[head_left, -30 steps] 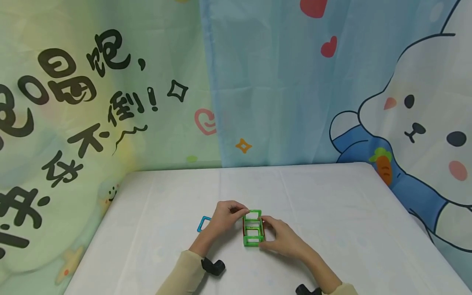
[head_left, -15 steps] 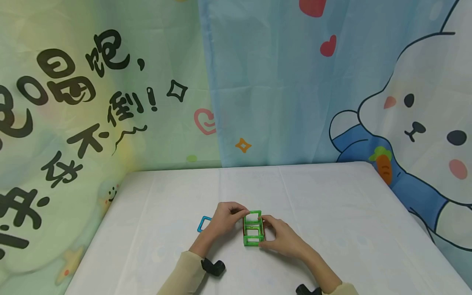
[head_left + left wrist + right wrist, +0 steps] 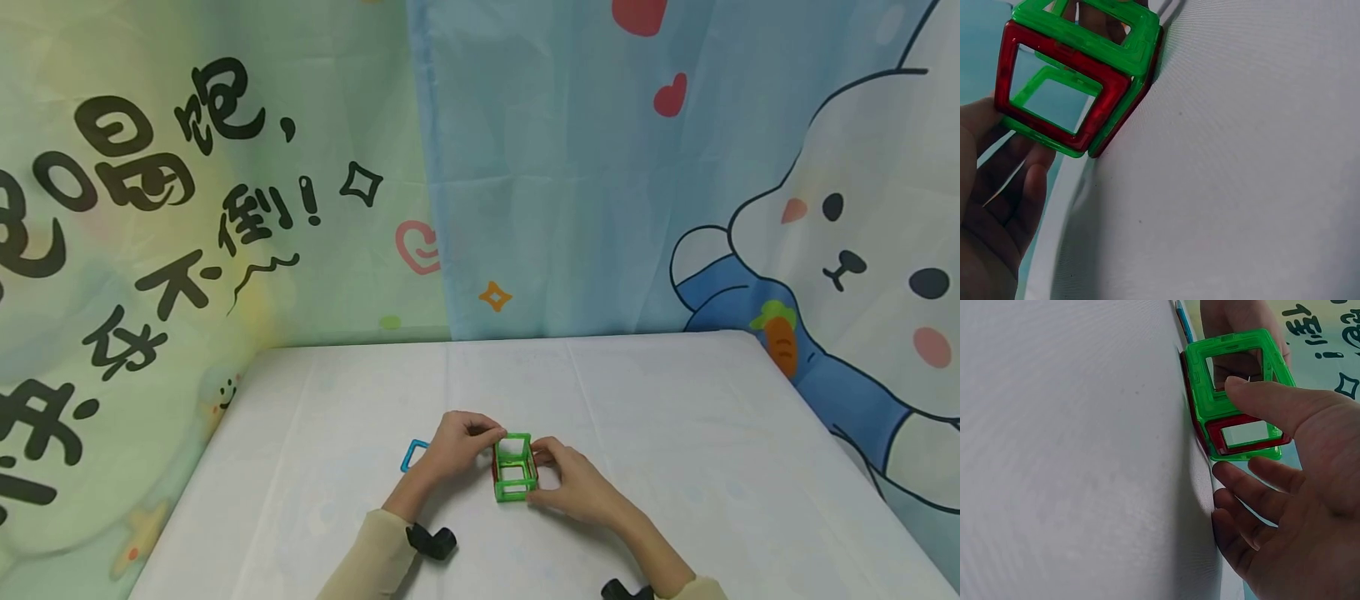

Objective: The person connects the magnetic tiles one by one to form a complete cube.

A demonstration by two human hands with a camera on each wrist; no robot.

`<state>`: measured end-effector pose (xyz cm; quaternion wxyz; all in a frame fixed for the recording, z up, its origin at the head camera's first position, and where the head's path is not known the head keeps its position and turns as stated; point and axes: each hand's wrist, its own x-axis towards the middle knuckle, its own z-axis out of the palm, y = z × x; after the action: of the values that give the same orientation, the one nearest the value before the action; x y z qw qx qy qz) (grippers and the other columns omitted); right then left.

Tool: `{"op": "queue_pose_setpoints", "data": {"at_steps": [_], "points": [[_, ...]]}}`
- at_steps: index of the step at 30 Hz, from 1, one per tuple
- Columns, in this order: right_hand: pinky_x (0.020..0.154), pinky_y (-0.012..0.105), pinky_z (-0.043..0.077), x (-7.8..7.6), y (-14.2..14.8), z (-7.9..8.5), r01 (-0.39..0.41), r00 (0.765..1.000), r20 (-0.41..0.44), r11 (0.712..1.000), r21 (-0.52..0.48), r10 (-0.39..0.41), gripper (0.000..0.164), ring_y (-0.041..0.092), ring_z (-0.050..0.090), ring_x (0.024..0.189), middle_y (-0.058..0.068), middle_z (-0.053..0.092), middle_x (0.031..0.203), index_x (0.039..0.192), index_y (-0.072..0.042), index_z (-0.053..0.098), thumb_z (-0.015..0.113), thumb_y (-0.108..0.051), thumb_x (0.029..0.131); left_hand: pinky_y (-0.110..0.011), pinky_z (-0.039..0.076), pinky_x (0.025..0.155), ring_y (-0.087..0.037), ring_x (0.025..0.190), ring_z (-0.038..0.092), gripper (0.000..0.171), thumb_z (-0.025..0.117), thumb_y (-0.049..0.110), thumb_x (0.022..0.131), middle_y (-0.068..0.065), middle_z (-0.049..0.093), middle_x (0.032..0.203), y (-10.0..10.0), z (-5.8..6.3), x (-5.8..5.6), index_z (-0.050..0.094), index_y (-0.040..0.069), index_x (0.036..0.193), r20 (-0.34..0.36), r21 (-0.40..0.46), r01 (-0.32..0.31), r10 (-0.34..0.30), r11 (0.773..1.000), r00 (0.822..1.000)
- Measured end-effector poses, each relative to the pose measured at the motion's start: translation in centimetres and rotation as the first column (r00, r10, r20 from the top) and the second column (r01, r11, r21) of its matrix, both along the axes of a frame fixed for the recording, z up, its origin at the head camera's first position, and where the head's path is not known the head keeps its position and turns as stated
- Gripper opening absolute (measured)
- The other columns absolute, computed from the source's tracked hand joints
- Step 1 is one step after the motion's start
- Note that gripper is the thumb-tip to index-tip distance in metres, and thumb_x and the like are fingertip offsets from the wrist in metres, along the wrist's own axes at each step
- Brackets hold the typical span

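Note:
A box-shaped build of square magnetic tiles (image 3: 513, 482), with open frames in green and red, stands on the white table in front of me. My left hand (image 3: 459, 442) pinches its far left corner between thumb and fingers. From the other side, my right hand (image 3: 577, 485) grips the build. In the right wrist view the right thumb (image 3: 1260, 403) lies on a green tile (image 3: 1200, 369), and its fingers spread below a red tile (image 3: 1216, 440). The left wrist view has a red side tile (image 3: 1013, 75) facing the camera, with the left fingertips at its edge.
One blue magnetic tile (image 3: 409, 455) lies on the white cloth (image 3: 360, 392) just left of the left wrist, partly covered by it. Behind the table hangs a printed curtain (image 3: 540, 208). Black cameras (image 3: 432, 542) sit on the wrists.
The far green tile's upper edge has come down slightly, under the left fingers, and the build now looks more like a squared box. Both hands have stayed almost in place.

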<state>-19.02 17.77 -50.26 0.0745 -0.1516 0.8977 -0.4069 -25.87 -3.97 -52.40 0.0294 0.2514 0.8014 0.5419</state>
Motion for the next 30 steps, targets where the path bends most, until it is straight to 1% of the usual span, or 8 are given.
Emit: {"op": "queue_pose_setpoints", "data": {"at_steps": [5, 9, 14, 15, 16, 22, 26, 30], "points": [[0.1, 0.052, 0.039, 0.0, -0.1, 0.0, 0.013, 1.0, 0.009, 1.0, 0.012, -0.013, 0.074, 0.031, 0.057, 0.115, 0.007, 0.063, 0.116, 0.133, 0.0, 0.045, 0.085, -0.022, 0.074, -0.026, 0.051, 0.063, -0.009, 0.071, 0.062, 0.016, 0.067, 0.021, 0.094, 0.002, 0.071, 0.083, -0.1, -0.5, -0.2, 0.077, 0.009, 0.091, 0.032, 0.026, 0.012, -0.013, 1.0, 0.999], [0.1, 0.053, 0.038, 0.0, 0.0, 0.0, 0.001, 1.0, 0.007, 1.0, 0.016, -0.001, 0.081, 0.033, 0.055, 0.117, 0.009, 0.062, 0.119, 0.14, -0.001, 0.041, 0.085, -0.022, 0.075, -0.024, 0.049, 0.061, -0.016, 0.071, 0.063, 0.015, 0.066, 0.018, 0.094, -0.003, 0.071, 0.083, -0.2, -0.5, -0.3, 0.076, 0.008, 0.092, 0.054, 0.041, 0.022, -0.024, 0.999, 0.998], [0.101, 0.053, 0.037, -0.1, 0.1, -0.1, -0.005, 1.0, 0.006, 1.0, 0.022, 0.005, 0.082, 0.033, 0.054, 0.118, 0.008, 0.062, 0.12, 0.141, -0.002, 0.041, 0.085, -0.023, 0.075, -0.023, 0.048, 0.061, -0.029, 0.072, 0.063, 0.014, 0.063, 0.01, 0.095, -0.015, 0.07, 0.085, -0.3, 1.7, 0.9, 0.074, 0.0, 0.093, 0.082, 0.041, 0.036, -0.039, 0.999, 0.996], [0.101, 0.053, 0.037, -0.1, 0.1, -0.1, -0.004, 1.0, 0.007, 1.0, 0.023, 0.004, 0.082, 0.033, 0.053, 0.118, 0.008, 0.062, 0.12, 0.141, -0.002, 0.041, 0.085, -0.023, 0.075, -0.023, 0.048, 0.061, -0.031, 0.073, 0.063, 0.014, 0.063, 0.009, 0.095, -0.016, 0.07, 0.085, -0.3, 1.9, 1.0, 0.073, -0.001, 0.093, 0.087, 0.037, 0.036, -0.04, 0.999, 0.995], [0.101, 0.054, 0.037, -0.1, 0.1, -0.2, -0.004, 1.0, 0.007, 1.0, 0.023, 0.004, 0.082, 0.034, 0.053, 0.118, 0.008, 0.062, 0.12, 0.141, -0.002, 0.041, 0.085, -0.023, 0.075, -0.022, 0.048, 0.061, -0.029, 0.072, 0.062, 0.015, 0.063, 0.009, 0.095, -0.015, 0.069, 0.084, -0.3, 1.9, 1.1, 0.073, -0.001, 0.093, 0.089, 0.039, 0.038, -0.041, 0.999, 0.995], [0.1, 0.053, 0.038, 0.0, 0.1, -0.2, -0.002, 1.0, 0.006, 1.0, 0.028, 0.002, 0.077, 0.034, 0.052, 0.119, 0.007, 0.063, 0.119, 0.139, -0.003, 0.044, 0.084, -0.024, 0.076, -0.023, 0.044, 0.056, -0.018, 0.067, 0.057, 0.022, 0.058, 0.018, 0.099, -0.003, 0.064, 0.076, -0.3, -0.3, -0.1, 0.073, 0.004, 0.091, 0.123, 0.007, 0.045, -0.045, 0.999, 0.991], [0.1, 0.053, 0.038, 0.0, 0.0, -0.2, 0.004, 1.0, 0.006, 1.0, 0.03, -0.005, 0.075, 0.034, 0.052, 0.119, 0.006, 0.064, 0.118, 0.138, -0.004, 0.046, 0.084, -0.024, 0.076, -0.025, 0.044, 0.057, -0.014, 0.067, 0.055, 0.026, 0.053, 0.025, 0.102, -0.001, 0.064, 0.076, -0.7, -0.5, -0.1, 0.072, 0.009, 0.093, 0.144, -0.008, 0.069, -0.067, 0.998, 0.987], [0.1, 0.053, 0.038, 0.0, 0.0, 0.0, 0.012, 1.0, 0.013, 0.999, 0.042, -0.012, 0.071, 0.034, 0.052, 0.118, 0.007, 0.064, 0.118, 0.137, -0.005, 0.047, 0.083, -0.022, 0.078, -0.026, 0.047, 0.062, -0.012, 0.072, 0.058, 0.028, 0.049, 0.023, 0.103, 0.001, 0.067, 0.085, -1.1, -0.2, 0.2, 0.073, 0.01, 0.099, 0.193, -0.046, 0.085, -0.074, 0.995, 0.978]]}}
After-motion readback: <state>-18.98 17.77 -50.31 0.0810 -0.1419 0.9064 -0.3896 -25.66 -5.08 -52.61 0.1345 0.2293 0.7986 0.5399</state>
